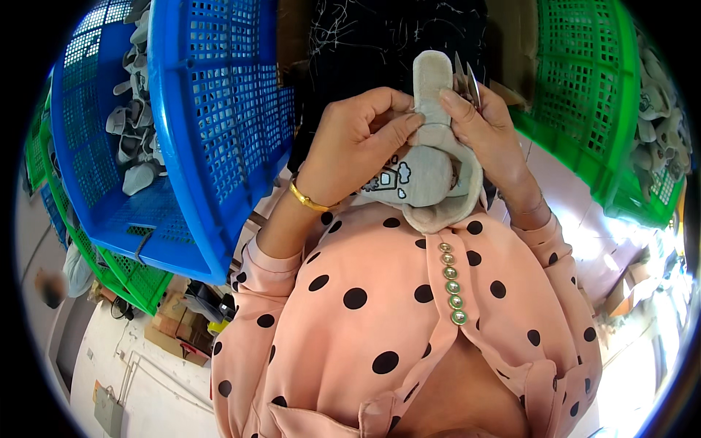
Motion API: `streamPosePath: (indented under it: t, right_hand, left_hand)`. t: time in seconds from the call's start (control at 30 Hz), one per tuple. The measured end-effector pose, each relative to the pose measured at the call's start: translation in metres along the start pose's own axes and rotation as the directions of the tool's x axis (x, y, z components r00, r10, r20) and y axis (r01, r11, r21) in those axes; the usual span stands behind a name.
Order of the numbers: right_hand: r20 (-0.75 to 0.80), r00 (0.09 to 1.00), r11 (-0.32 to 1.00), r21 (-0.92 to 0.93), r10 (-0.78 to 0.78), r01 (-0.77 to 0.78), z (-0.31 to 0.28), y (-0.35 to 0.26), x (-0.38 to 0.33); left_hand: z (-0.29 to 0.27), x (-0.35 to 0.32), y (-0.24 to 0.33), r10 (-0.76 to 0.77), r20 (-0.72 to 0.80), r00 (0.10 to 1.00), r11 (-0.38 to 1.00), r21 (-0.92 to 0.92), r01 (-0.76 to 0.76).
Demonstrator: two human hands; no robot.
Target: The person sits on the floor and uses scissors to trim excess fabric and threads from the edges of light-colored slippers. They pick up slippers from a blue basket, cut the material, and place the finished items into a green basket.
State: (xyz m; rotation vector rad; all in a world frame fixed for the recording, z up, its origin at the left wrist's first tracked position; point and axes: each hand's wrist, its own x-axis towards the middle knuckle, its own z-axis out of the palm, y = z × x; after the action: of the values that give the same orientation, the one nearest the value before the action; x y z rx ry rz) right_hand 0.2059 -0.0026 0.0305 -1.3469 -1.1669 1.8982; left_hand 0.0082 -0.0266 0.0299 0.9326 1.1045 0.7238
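A small grey fabric shoe (431, 179) with a printed side and a pale sole is held up in front of my chest, its tongue or strap pointing upward. My left hand (354, 146) grips its side, thumb and fingers pinching near the strap. My right hand (485, 124) presses a finger on the strap and also holds small metal snips (467, 80), whose blades stick up behind the shoe. A gold bangle (307, 198) circles my left wrist.
A blue plastic crate (212, 139) stacked with others on the left holds several grey shoes (135, 124). A green crate (591, 95) on the right also holds grey shoes. A dark cloth (380, 36) lies behind the hands. Cardboard and cables sit at lower left.
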Motion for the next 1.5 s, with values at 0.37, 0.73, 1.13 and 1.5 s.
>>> streamPosePath:
  t: [0.37,0.73,1.13,1.5]
  right_hand:
    - [0.332,0.734,-0.074,-0.93,-0.593,0.361,-0.024,-0.022,0.002]
    - [0.428,0.72,-0.314,-0.901,-0.546,0.298,-0.018,-0.034,0.006]
    - [0.081,0.931,0.645,-0.7,-0.355,0.307,-0.033,-0.037,0.008]
    - [0.077,0.996,0.997,-0.059,-0.044,0.048,-0.017,-0.022,0.016]
  left_hand:
    - [-0.004,0.005,0.008,-0.128,-0.001,0.992,0.972,-0.2,0.125]
    - [-0.002,0.005,0.007,-0.122,0.0,0.993,0.981,-0.15,0.121]
    - [0.003,0.002,0.005,-0.098,-0.038,0.994,0.993,-0.063,0.095]
    - [-0.029,0.016,-0.006,0.49,-0.304,0.817,0.76,0.609,-0.23]
